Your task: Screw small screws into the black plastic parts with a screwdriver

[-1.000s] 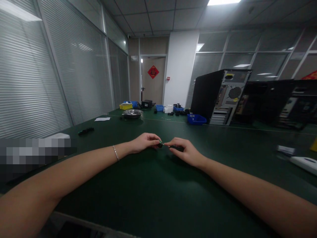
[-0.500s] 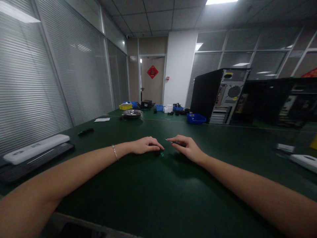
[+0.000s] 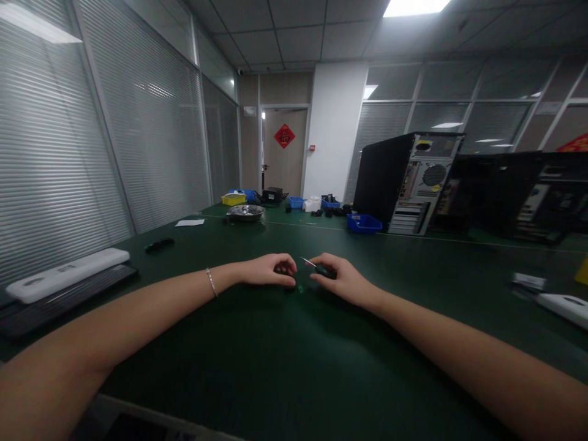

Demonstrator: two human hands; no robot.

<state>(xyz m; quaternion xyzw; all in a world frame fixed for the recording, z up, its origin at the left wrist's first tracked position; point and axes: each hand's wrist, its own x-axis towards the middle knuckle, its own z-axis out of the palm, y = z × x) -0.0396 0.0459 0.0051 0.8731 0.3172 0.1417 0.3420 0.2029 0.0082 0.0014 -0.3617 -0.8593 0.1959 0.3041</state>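
Head view: screwdriver [image 3: 325, 271] held, dark items [image 3: 330, 198] in bin [image 3: 331, 204].

Table [image 3: 294, 355]: dark green, glossy top; pale line across far part. Centre: small green bit [image 3: 300, 288] on the surface. Left: white bar [image 3: 68, 274] alongside black panel [image 3: 73, 298]; beyond, dark strip [image 3: 159, 245], then paper [image 3: 190, 222], flat. Far left: steel bowl [image 3: 245, 212] in front of yellow tray [image 3: 233, 199]; black box [image 3: 272, 195] near. Far centre: blue bin [image 3: 296, 201], white item [image 3: 312, 204] (unclear), scattered black parts [image 3: 337, 211]. Right: dark-blue tray [image 3: 364, 223] just beside PC case [image 3: 420, 184], upright. Right edge: white object [image 3: 565, 306], cut off.
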